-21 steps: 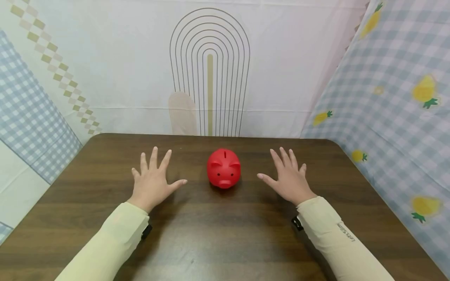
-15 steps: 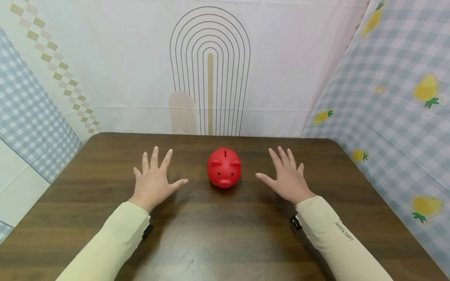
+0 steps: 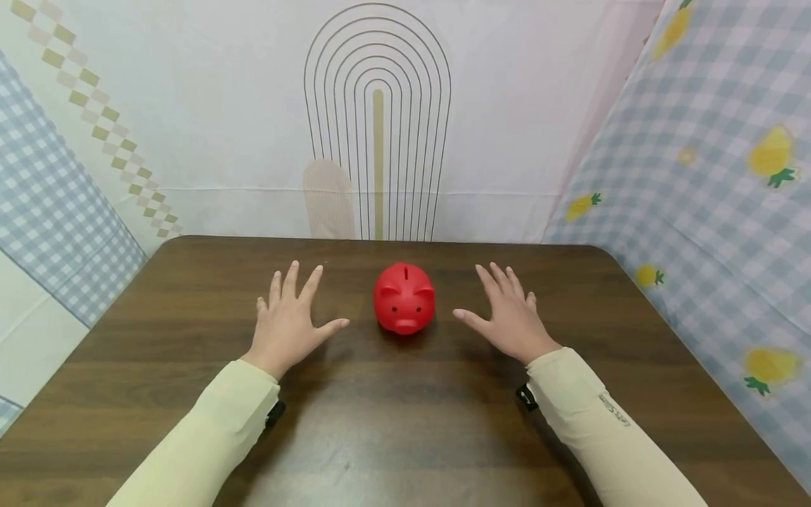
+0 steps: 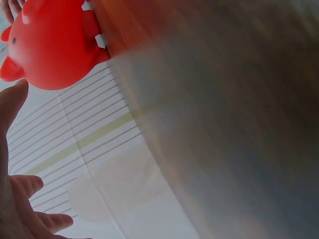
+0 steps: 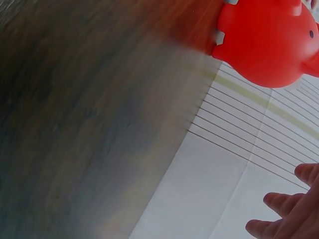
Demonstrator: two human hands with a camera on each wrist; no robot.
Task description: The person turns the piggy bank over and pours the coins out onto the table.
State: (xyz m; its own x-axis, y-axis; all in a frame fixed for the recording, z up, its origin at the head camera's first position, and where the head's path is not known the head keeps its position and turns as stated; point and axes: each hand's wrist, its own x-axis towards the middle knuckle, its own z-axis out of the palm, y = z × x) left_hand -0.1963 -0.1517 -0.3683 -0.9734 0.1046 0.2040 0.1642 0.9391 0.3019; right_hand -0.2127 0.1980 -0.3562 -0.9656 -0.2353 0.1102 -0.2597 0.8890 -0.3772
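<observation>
A red piggy bank (image 3: 404, 299) with a coin slot on top stands on the brown wooden table (image 3: 380, 415), its snout toward me. My left hand (image 3: 288, 327) is spread to the left of it, thumb pointing at its side, with a gap between. On the other side my right hand (image 3: 514, 320) is spread too, its thumb likewise aimed at the bank and apart from it. Both hands hold nothing. The left wrist view shows the piggy bank (image 4: 55, 45) beyond the thumb; in the right wrist view the piggy bank (image 5: 269, 42) appears above several fingertips (image 5: 279, 201).
Behind the table's far edge hangs a white cloth (image 3: 241, 141) printed with arches. A blue checked cloth with pineapples (image 3: 716, 211) borders the right side, and another checked cloth (image 3: 57, 190) the left. Dark wrist cameras (image 3: 526, 396) sit under the sleeves.
Both hands have moved inward toward the piggy bank, the left hand to the right and the right hand to the left. The piggy bank stays in its place on the table.
</observation>
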